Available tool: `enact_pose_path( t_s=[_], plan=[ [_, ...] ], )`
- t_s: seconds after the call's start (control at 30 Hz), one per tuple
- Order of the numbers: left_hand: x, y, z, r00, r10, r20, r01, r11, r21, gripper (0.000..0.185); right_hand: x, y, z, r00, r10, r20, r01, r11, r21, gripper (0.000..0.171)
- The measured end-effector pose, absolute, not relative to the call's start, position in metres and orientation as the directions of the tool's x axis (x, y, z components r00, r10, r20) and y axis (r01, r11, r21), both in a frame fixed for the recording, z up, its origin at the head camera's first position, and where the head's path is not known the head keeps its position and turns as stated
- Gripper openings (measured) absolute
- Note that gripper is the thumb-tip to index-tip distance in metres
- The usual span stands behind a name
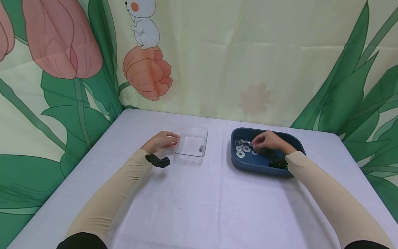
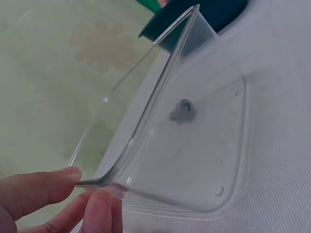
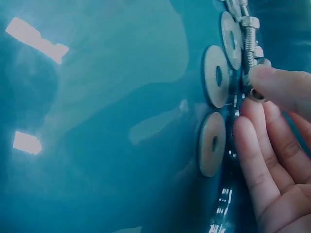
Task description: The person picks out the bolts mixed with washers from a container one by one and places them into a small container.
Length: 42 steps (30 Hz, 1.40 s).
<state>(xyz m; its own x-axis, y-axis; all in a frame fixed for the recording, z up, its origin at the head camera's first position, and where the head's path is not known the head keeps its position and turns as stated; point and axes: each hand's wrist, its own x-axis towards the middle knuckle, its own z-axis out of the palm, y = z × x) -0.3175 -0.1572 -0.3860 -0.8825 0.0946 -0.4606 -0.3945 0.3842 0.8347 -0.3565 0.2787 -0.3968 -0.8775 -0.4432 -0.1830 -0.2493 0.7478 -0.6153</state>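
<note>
Clear, glossy plastic for the box, smooth-walled, with small moulded dimples in its floor; a dull grey metal bolt inside. Dark blue tray of smooth, shiny plastic, throwing back bright patches of light. Flat washers of silvery metal, brushed rather than mirror-bright; a threaded bolt beside them, shinier. White tablecloth of finely woven, matt cloth, faintly creased. Printed fabric backdrop, matt, with fold lines.
</note>
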Motion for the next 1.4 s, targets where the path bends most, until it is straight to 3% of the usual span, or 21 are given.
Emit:
enact_pose_path(
  t_s=[0.53,0.83,1.0,1.23,1.4],
  plan=[
    [-0.318,-0.156,-0.387,-0.881,0.089,-0.464,-0.396,0.400,0.827,0.043,-0.347,0.281,-0.371,-0.897,-0.419,-0.142,-0.190,0.654,-0.732,0.036],
    [-0.320,-0.156,-0.389,-0.879,0.086,-0.469,-0.400,0.402,0.824,0.044,-0.345,0.271,-0.352,-0.950,-0.286,-0.124,-0.083,0.615,-0.784,0.043],
    [-0.318,-0.157,-0.388,-0.880,0.096,-0.465,-0.396,0.394,0.830,0.043,-0.342,0.263,-0.342,-0.973,-0.213,-0.084,-0.037,0.506,-0.862,0.046],
    [-0.317,-0.159,-0.387,-0.888,0.116,-0.446,-0.373,0.386,0.844,0.044,-0.338,0.250,-0.336,-0.989,-0.138,-0.046,-0.007,0.363,-0.932,0.035],
    [-0.319,-0.158,-0.389,-0.883,0.097,-0.459,-0.387,0.403,0.829,0.042,-0.339,0.239,-0.334,-0.994,-0.104,-0.043,0.002,0.366,-0.931,0.047]
  ],
)
